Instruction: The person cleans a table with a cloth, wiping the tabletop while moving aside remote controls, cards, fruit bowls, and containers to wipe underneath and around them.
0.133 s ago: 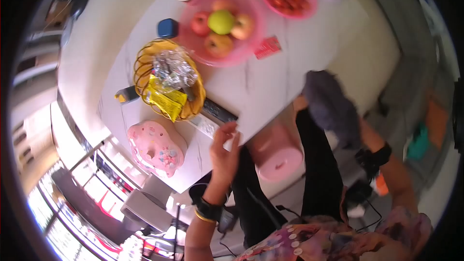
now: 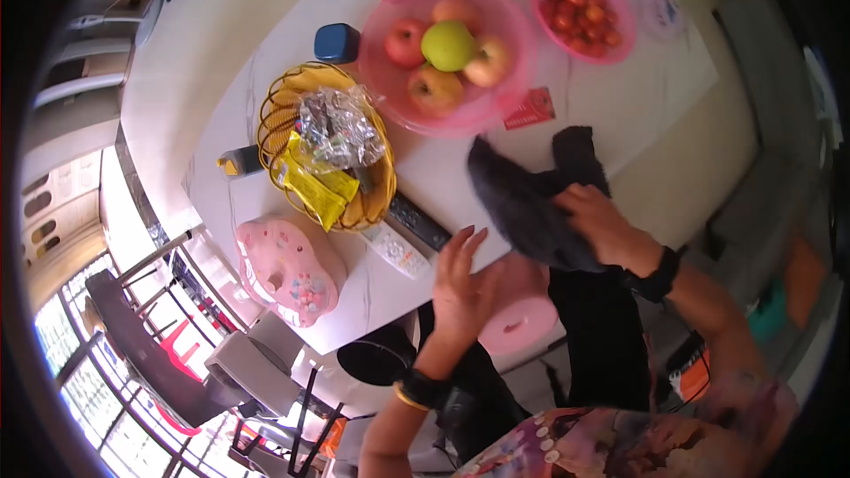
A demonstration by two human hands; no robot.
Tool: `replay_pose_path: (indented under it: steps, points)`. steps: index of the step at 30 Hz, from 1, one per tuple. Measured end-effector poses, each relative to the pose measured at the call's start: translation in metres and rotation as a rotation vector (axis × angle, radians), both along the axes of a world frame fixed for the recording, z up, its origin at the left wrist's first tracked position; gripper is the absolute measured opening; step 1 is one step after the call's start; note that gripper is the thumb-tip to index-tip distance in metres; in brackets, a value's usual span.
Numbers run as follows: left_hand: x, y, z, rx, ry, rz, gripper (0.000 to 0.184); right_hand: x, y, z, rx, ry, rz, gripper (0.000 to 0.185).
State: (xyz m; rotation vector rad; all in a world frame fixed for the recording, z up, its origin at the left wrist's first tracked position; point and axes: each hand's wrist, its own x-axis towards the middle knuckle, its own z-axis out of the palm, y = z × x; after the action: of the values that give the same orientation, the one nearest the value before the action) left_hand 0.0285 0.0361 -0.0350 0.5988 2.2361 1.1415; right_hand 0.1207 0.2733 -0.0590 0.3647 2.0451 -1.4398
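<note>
One cloth (image 2: 529,208), not yet laid flat, is in the right hand (image 2: 606,228) near the fruit bowl (image 2: 515,26); the left hand (image 2: 460,301) is open, empty.

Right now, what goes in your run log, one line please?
right hand: holding dark cloth | left hand: open, near white remote | fruit: in pink bowl

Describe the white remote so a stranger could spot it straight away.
On the marble-patterned table, find the yellow basket holding shiny wrappers. By its rim lies the white remote. It is nearer the pink case than its neighbour, which is a black remote.
</note>
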Motion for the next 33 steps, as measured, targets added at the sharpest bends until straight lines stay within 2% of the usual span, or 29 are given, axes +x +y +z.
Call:
replay_pose_path:
  steps: [1, 2, 4, 7, 9, 11, 19, 24, 28, 33]
  points:
    - [0.0, 0.01, -0.014, -0.032, 0.13, -0.036, 0.055, -0.025, -0.002, -0.015, 0.447, 0.359, 0.554, 0.05]
    - [-0.003, 0.019, -0.029, -0.056, 0.229, -0.123, 0.06, -0.038, -0.01, -0.037, 0.458, 0.384, 0.564, 0.05]
    - [0.0, 0.033, -0.067, -0.107, 0.338, -0.258, 0.068, -0.037, -0.035, -0.083, 0.491, 0.62, 0.547, 0.049]
    - [-0.004, 0.04, -0.12, -0.185, 0.386, -0.277, 0.065, -0.033, -0.045, -0.114, 0.568, 0.729, 0.53, 0.057]
    - [0.002, 0.043, -0.134, -0.168, 0.413, -0.265, 0.063, -0.036, -0.043, -0.11, 0.566, 0.678, 0.529, 0.055]
    - [0.008, 0.045, -0.136, -0.218, 0.457, -0.222, 0.061, -0.033, -0.042, -0.113, 0.517, 0.722, 0.49, 0.053]
    - [0.01, 0.043, -0.139, -0.114, 0.493, -0.165, 0.064, -0.031, -0.048, -0.112, 0.635, 0.763, 0.502, 0.047]
    - [0.018, 0.038, -0.141, -0.083, 0.609, -0.131, 0.068, -0.024, -0.05, -0.117, 0.677, 0.909, 0.484, 0.051]
    - [0.022, 0.039, -0.146, -0.142, 0.745, -0.136, 0.07, -0.02, -0.05, -0.121, 0.651, 0.984, 0.445, 0.062]
    - [0.025, 0.033, -0.15, -0.169, 0.791, -0.131, 0.071, -0.011, -0.056, -0.131, 0.763, 1.02, 0.421, 0.06]
